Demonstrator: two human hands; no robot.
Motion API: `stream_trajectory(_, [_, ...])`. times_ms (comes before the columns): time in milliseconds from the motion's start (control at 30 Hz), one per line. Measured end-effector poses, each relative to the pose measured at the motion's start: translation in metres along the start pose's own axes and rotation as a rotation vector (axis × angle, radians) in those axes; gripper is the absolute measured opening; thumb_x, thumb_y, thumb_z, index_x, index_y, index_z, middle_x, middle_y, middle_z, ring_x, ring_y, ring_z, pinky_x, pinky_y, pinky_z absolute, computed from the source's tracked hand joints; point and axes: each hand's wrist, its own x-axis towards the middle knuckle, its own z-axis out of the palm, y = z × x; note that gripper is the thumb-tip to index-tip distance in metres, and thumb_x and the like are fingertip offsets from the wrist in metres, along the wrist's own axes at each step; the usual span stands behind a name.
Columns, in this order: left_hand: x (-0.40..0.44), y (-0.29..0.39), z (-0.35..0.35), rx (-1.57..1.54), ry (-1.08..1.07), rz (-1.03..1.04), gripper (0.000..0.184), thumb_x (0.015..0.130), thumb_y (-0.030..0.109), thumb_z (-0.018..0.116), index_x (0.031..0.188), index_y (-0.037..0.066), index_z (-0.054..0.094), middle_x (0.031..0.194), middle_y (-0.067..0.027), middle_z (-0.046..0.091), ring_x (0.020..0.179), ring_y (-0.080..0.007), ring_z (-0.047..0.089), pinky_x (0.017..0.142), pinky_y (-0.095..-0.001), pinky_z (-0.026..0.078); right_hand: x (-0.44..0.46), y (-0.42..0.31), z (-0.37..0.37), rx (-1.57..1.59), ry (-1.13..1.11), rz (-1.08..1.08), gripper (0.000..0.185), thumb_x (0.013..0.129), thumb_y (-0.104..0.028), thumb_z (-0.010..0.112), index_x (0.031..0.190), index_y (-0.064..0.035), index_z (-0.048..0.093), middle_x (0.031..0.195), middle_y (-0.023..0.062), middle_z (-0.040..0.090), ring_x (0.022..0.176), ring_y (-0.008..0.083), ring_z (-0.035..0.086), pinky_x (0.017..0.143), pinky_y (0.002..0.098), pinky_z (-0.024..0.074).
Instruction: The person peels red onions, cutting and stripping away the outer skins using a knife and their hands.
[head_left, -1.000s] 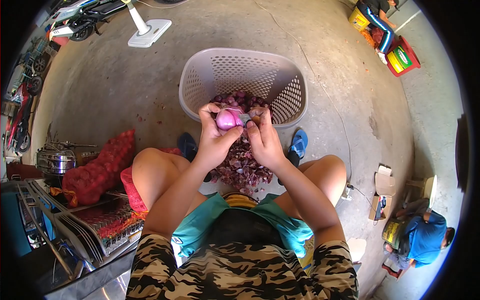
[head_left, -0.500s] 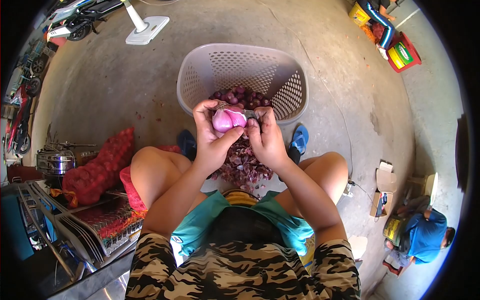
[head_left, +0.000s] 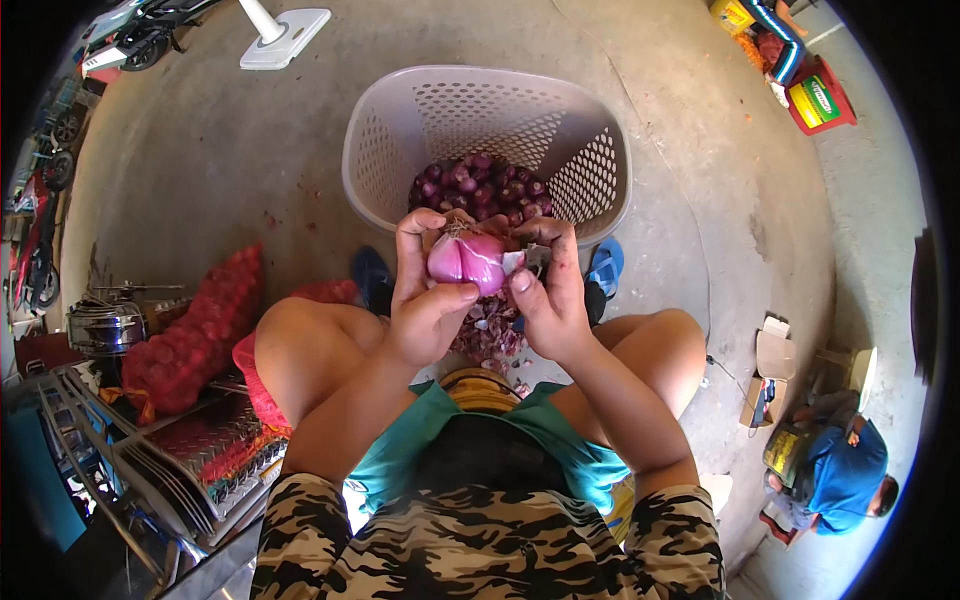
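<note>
A pink-purple onion with a dry root tuft sits between my hands, over the near rim of the basket. My left hand grips its left side, thumb across the front. My right hand pinches at its right side, where a whitish bit of skin and a small dark object show; I cannot make out what the dark object is. Behind them, a grey perforated basket holds many dark red onions. Loose onion peels lie on the floor below my hands, partly hidden by them.
Red mesh sacks of onions and a metal rack stand at the left. A white stand base is at the top. A red bucket, an open carton and a person in blue are at the right.
The onion has turned in my fingers, with its root tuft now showing at the top. My hands have shifted slightly to the right and down, and more onions show in the basket.
</note>
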Motion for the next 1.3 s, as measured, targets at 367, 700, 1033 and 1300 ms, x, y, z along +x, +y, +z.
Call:
stream_trajectory(367, [0.012,0.001,-0.011,0.225,0.103,-0.135,0.064,0.074,-0.006,0.058,0.128,0.007,0.026,0.117,-0.0132,0.048,0.108,-0.0196,0.052,0.093,-0.0345,0.043,0.009,0.008,0.005,0.105,0.023,0.121,0.026,0.083,-0.011,0.066,0.100,0.0002,0.050,0.093,0.0115,0.053,0.084,0.0211,0.053,0.077,0.0306,0.0429])
stream_trajectory(700, [0.014,-0.001,-0.013,0.404,0.143,-0.207,0.055,0.081,-0.001,0.064,0.125,0.002,0.031,0.116,-0.0115,0.051,0.106,-0.0151,0.052,0.093,-0.0296,0.043,0.014,0.012,0.002,-0.173,0.025,0.004,0.015,0.085,-0.005,0.061,0.092,0.0009,0.050,0.091,0.0123,0.052,0.082,0.0203,0.051,0.074,0.0299,0.0422])
stream_trajectory(1033, [0.014,0.005,-0.008,0.278,0.210,-0.277,0.049,0.088,0.009,0.056,0.132,0.000,0.035,0.119,-0.0095,0.051,0.111,-0.0153,0.050,0.097,-0.0294,0.039,0.009,0.004,0.002,0.217,0.046,0.296,0.015,0.086,0.002,0.056,0.095,0.0000,0.044,0.085,0.0081,0.053,0.066,0.0123,0.056,0.059,0.0249,0.0458])
stream_trajectory(1300, [0.016,0.012,-0.009,0.263,0.194,-0.346,0.046,0.089,0.011,0.049,0.132,-0.001,0.035,0.122,-0.0115,0.049,0.110,-0.0171,0.052,0.097,-0.0304,0.039,0.016,0.001,-0.001,0.470,0.051,0.304,0.014,0.089,0.004,0.051,0.092,-0.0026,0.039,0.087,0.0074,0.051,0.057,0.0083,0.052,0.048,0.0217,0.0433])
